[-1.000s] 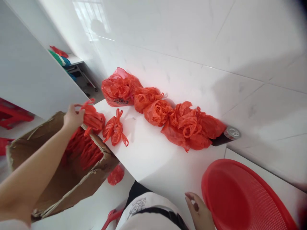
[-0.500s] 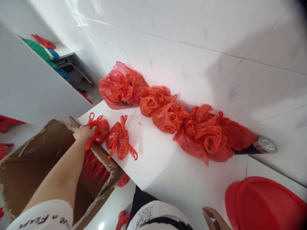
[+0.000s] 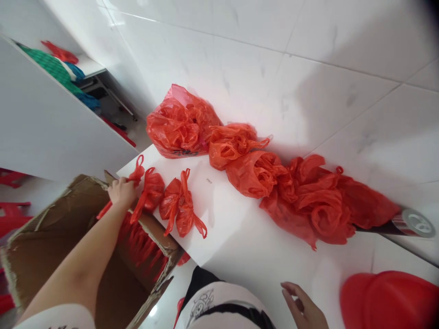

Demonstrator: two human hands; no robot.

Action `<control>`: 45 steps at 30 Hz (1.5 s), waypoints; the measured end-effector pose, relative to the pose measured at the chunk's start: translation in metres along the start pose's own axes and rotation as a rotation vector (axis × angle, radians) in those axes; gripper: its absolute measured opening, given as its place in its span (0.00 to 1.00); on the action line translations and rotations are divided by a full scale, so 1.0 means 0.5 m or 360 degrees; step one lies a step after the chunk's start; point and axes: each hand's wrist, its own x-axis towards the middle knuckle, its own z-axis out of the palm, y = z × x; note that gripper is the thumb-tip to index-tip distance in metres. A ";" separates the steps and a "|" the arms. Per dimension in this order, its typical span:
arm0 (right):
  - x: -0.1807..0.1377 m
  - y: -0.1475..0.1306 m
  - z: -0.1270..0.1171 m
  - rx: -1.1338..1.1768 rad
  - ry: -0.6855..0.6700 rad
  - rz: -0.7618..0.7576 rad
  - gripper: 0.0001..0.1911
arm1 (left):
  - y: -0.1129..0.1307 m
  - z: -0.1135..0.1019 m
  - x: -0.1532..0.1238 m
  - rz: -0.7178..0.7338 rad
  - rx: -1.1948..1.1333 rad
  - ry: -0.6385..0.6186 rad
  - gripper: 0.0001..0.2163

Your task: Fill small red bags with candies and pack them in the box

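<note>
Left hand: the left hand [image 3: 122, 191] pinches a gathered red bag [image 3: 136, 175] between thumb and fingers; the bag is at the table's corner, above the box rim, with part of it hidden by the hand.
Right hand: the right hand [image 3: 305, 306] is loosely curled, a gap showing between thumb and fingers, near the red basket [image 3: 394, 297].
Small tied bags: two red bundles, the nearer bundle [image 3: 152, 189] at the box edge and the other bundle [image 3: 183, 205] just beside it on the white table [image 3: 233, 246].
Back of table: a large red bag [image 3: 183, 123] and a row of crumpled red bags [image 3: 252, 173] line the tiled wall [image 3: 254, 77], filling that side.
Can: a dark can [image 3: 413, 223] lies on its side at the row's end, partly covered.
Cardboard box: the torn-rimmed box [image 3: 44, 224] holds many red strips [image 3: 140, 244]; the forearm crosses over it.
Beyond the panel: red, green and blue cloth or plastic [image 3: 51, 66], hard to tell which.
Writing: black print on the large bag, unreadable; sleeve [image 3: 60, 317] letters cut off; line drawing on the shirt [image 3: 202, 301].
</note>
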 end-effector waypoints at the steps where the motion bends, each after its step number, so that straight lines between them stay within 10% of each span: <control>1: 0.002 -0.004 0.000 -0.0014 -0.0013 -0.0007 0.25 | 0.012 0.020 -0.001 -0.0050 0.0006 -0.0041 0.21; 6: 0.003 -0.008 -0.003 -0.0058 -0.0002 -0.0015 0.25 | 0.049 0.078 0.000 -0.0217 -0.0018 -0.0119 0.29; 14: -0.008 0.018 0.003 -0.0047 0.0066 -0.0074 0.24 | 0.010 0.027 -0.032 0.0029 -0.0029 0.0281 0.22; 36: -0.018 0.006 0.011 -0.0060 -0.0066 -0.0130 0.24 | 0.065 0.064 -0.109 0.0052 -0.0062 0.0572 0.16; 41: -0.015 0.003 0.015 -0.0054 -0.0050 -0.0127 0.24 | 0.062 0.077 -0.129 0.0346 -0.0237 0.0173 0.18; 45: -0.014 0.000 0.013 -0.0053 -0.0058 -0.0156 0.23 | 0.055 0.103 -0.130 0.0160 -0.0328 -0.0032 0.26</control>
